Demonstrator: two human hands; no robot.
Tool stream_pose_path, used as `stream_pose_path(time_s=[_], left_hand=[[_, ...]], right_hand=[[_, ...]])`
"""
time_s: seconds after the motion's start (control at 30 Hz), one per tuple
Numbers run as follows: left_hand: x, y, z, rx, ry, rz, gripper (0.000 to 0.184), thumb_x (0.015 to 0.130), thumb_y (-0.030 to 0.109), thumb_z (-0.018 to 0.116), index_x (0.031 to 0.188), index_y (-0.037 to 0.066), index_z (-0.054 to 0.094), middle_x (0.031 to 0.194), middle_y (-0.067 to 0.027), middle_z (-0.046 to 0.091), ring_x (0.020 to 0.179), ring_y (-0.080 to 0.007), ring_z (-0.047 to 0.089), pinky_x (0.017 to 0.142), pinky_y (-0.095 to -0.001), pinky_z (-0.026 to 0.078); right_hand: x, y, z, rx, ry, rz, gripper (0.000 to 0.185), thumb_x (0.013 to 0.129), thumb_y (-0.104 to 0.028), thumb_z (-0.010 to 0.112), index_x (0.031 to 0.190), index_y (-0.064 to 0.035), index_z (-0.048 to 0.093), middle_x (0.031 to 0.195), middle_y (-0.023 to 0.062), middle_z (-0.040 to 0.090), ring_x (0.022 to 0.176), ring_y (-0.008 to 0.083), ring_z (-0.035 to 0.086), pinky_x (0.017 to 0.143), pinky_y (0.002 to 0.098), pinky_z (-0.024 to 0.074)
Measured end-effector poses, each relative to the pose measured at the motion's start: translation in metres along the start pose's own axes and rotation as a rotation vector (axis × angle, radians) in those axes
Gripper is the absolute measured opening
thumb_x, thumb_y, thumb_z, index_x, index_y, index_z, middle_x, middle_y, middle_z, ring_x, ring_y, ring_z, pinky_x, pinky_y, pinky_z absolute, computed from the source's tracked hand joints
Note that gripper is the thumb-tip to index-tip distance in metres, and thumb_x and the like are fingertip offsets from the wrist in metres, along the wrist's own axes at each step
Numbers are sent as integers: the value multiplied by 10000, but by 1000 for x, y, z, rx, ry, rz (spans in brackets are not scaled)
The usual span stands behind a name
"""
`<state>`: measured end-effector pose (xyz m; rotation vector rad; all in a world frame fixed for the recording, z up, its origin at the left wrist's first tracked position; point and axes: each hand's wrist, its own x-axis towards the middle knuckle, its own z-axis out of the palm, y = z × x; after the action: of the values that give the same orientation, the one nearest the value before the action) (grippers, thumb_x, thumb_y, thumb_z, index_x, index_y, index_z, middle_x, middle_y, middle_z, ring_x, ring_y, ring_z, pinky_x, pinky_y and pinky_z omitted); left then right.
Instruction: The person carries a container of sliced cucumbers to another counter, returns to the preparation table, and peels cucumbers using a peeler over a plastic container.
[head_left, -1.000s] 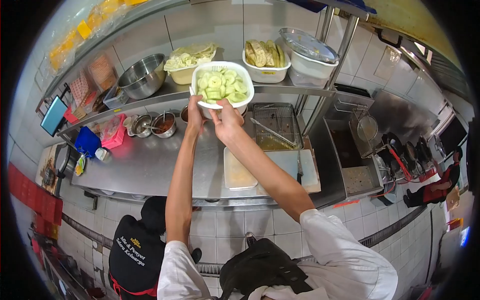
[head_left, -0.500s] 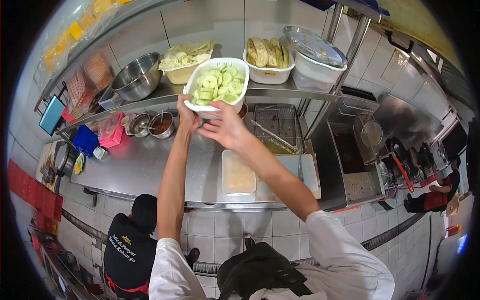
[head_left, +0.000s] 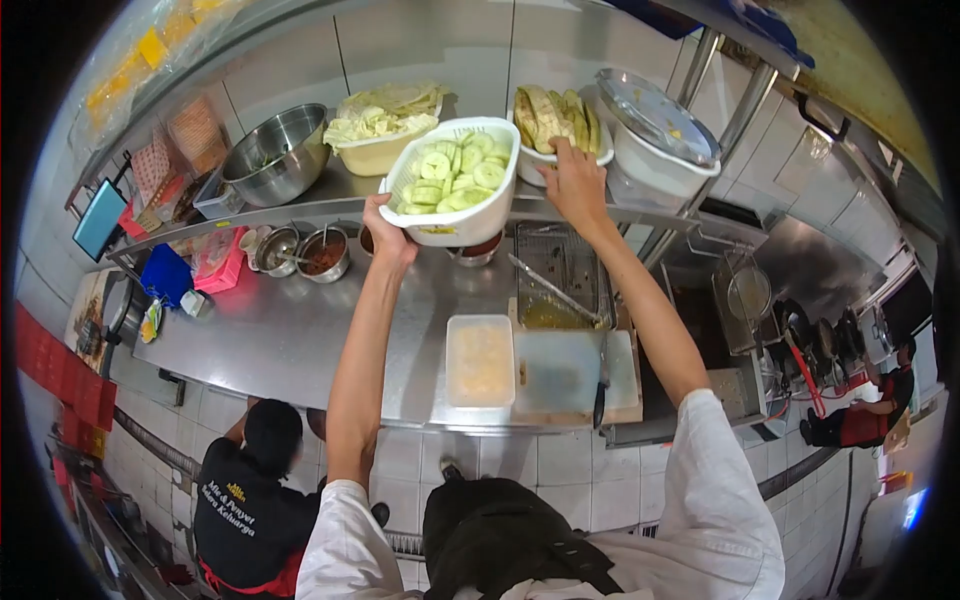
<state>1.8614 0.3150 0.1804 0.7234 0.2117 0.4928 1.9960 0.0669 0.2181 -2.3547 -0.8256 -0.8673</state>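
My left hand [head_left: 391,232] grips the left corner of a white plastic basket [head_left: 496,205], its fingers partly hidden beneath. Sliced cucumber [head_left: 452,172] lies inside, and the basket is tilted toward me at the front of the steel shelf. To its right, my right hand [head_left: 578,186] is closed over the near rim of a white tub [head_left: 527,166]. Long pieces of eggplant [head_left: 546,115] fill that tub. A pale yellow tub [head_left: 375,157] of cabbage leaves [head_left: 385,112] stands behind the basket on the left.
The shelf also bears a steel bowl [head_left: 275,155] and a foil-covered tub [head_left: 655,165]. Below, the counter [head_left: 300,330] holds a lidded container [head_left: 480,362], a cutting board [head_left: 560,370] with a knife [head_left: 601,390], and tongs [head_left: 550,285]. A co-worker [head_left: 250,490] crouches at lower left.
My right hand has left the cucumber basket and moved right to the eggplant tub's rim. My left hand alone keeps hold of the basket. The co-worker at left has shifted slightly.
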Motion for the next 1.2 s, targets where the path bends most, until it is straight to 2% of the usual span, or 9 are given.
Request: stream_pose_path(time_s=[0.27, 0.47, 0.5, 0.6, 0.67, 0.73, 0.8, 0.9, 1.2], left_hand=[[11, 2, 0, -127, -27, -53, 676, 785, 426, 485, 1333, 35, 546, 1317, -166, 592, 1191, -348, 570, 1026, -483, 442], [10, 12, -1, -50, -114, -81, 559, 877, 339, 444, 1316, 6, 542, 1276, -140, 623, 1134, -282, 617, 1028, -372, 453], [9, 11, -5, -47, -114, -87, 559, 877, 339, 444, 1316, 6, 542, 1276, -140, 623, 1134, -282, 617, 1028, -372, 453], [9, 20, -8, -15, -181, -72, 572, 917, 395, 450, 1306, -12, 545, 1294, -145, 616, 1149, -289, 613, 1030, -370, 448], [3, 47, -5, 540, -89, -200, 622, 960, 478, 452, 1341, -7, 528, 1344, -132, 582, 1180, -240, 579, 989, -373, 466], [11, 68, 1, 771, -71, 157, 554, 972, 466, 499, 1321, 41, 566, 1284, -146, 595, 1162, -300, 566, 989, -398, 444], [37, 86, -6, 1582, 187, 925, 405, 948, 349, 583, 1280, 119, 607, 1174, -148, 595, 1110, -353, 549, 982, -432, 418], [79, 77, -17, 1946, 82, 1409, 344, 919, 265, 632, 1248, 166, 620, 1081, -148, 596, 1038, -353, 549, 967, -426, 412], [112, 93, -38, 1858, 13, 1169, 382, 746, -24, 654, 1087, 145, 634, 1074, -91, 572, 1092, -349, 558, 842, -470, 511]], right_hand=[[17, 37, 9, 278, -77, 50, 393, 814, 43, 604, 1176, -69, 502, 991, 197, 669, 991, 443, 582, 870, 565, 433], [-13, -92, -60, 205, -324, -339, 984, 617, -440, 895, 1435, -134, 440, 1525, 179, 349, 1485, 408, 195, 1199, 517, 199], [-18, -103, -42, 243, -210, -391, 728, 605, -354, 920, 1206, -79, 612, 1363, 171, 508, 1375, 389, 386, 1105, 489, 353], [-28, -85, 3, 485, -125, -317, 468, 564, -209, 920, 930, -65, 667, 1054, 120, 603, 1101, 348, 533, 936, 429, 457], [-24, -93, 1, 599, -9, -332, 369, 552, -130, 908, 726, -37, 597, 805, 74, 560, 855, 292, 529, 774, 390, 460], [-20, -91, 0, 562, -28, -340, 369, 545, -122, 898, 732, -40, 590, 762, 65, 545, 812, 293, 536, 737, 384, 454], [-16, -93, 5, 585, 6, -374, 368, 543, -104, 891, 714, -51, 570, 736, 63, 531, 779, 288, 527, 705, 376, 432], [-16, -93, 8, 579, 177, -355, 419, 508, -108, 902, 738, -72, 553, 729, 59, 513, 732, 275, 505, 693, 380, 417], [-18, -85, 25, 642, 317, -313, 454, 519, -151, 928, 789, -72, 571, 747, 53, 531, 747, 261, 518, 702, 359, 420]])
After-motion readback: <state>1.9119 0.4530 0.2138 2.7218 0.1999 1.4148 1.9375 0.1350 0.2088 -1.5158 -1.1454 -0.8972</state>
